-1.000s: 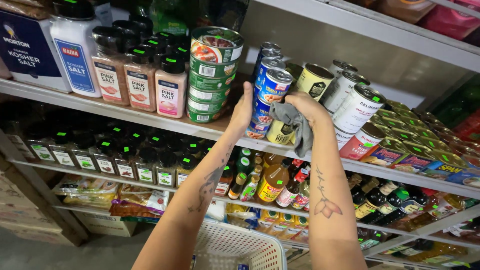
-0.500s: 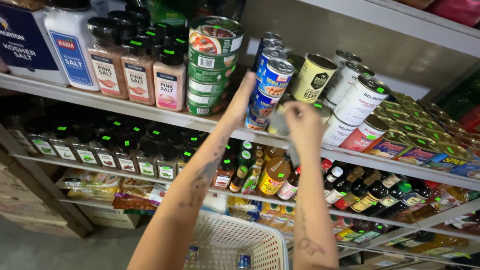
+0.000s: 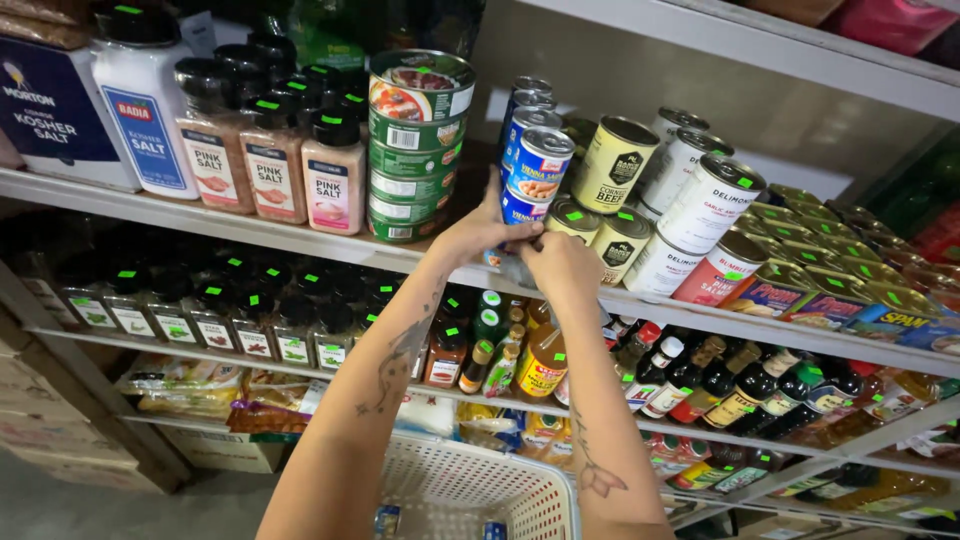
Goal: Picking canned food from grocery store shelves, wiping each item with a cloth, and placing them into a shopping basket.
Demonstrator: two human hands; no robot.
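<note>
left hand (image 3: 478, 232) + right hand (image 3: 562, 266) | on blue can (image 3: 522, 206) | shelf edge (image 3: 300, 240)

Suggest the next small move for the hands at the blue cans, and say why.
Probably a short lift and pull of the bottom blue can toward the shelf edge. Both the left hand and right hand are closed around the foot of the blue stack, while another blue can sits on top, so a slow, level pull seems safest to keep it from toppling.

Small blue sausage can (image 3: 520, 207) upright at the shelf (image 3: 300, 238) edge.
</note>
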